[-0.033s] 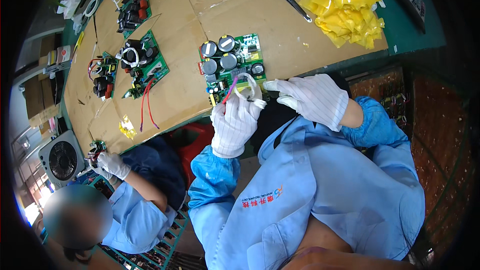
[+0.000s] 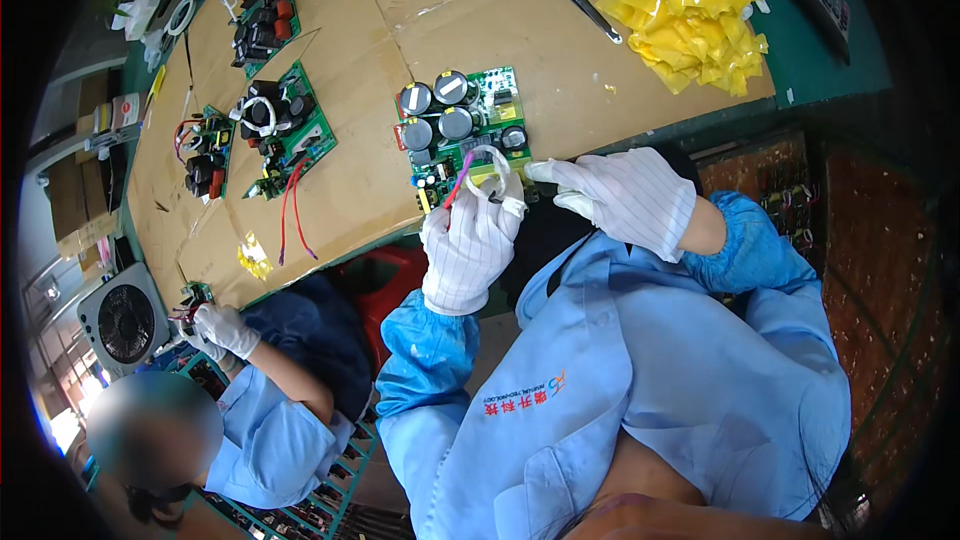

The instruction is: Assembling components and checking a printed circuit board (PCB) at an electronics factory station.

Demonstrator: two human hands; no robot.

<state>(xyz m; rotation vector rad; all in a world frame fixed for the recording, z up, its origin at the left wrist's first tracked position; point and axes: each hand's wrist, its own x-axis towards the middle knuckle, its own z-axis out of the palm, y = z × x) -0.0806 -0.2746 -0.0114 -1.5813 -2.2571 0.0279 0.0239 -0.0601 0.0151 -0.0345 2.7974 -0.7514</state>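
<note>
A green circuit board [image 2: 478, 92] lies at the table's near edge, carrying several round black capacitors. My left hand [image 2: 468, 255], in a white striped glove, is closed at the board's near edge, with white wire loops [image 2: 493, 159] and a purple-red wire [image 2: 460, 180] by its fingers. Its fingertips are partly hidden. My right hand [image 2: 635, 198], gloved alike, reaches in from the right, its index finger and thumb close together at the board's near right corner. A bit of yellow film [image 2: 513, 176] shows beside that fingertip; what the finger and thumb pinch is not clear.
More boards [image 2: 290, 130] with wires stand on the left of the cardboard-covered table [image 2: 370, 180]. Tweezers [image 2: 582, 4] and a heap of yellow film pieces [image 2: 690, 20] lie at the back right, near a calculator [image 2: 818, 0]. Another person's gloved hand [image 2: 228, 330] works at lower left.
</note>
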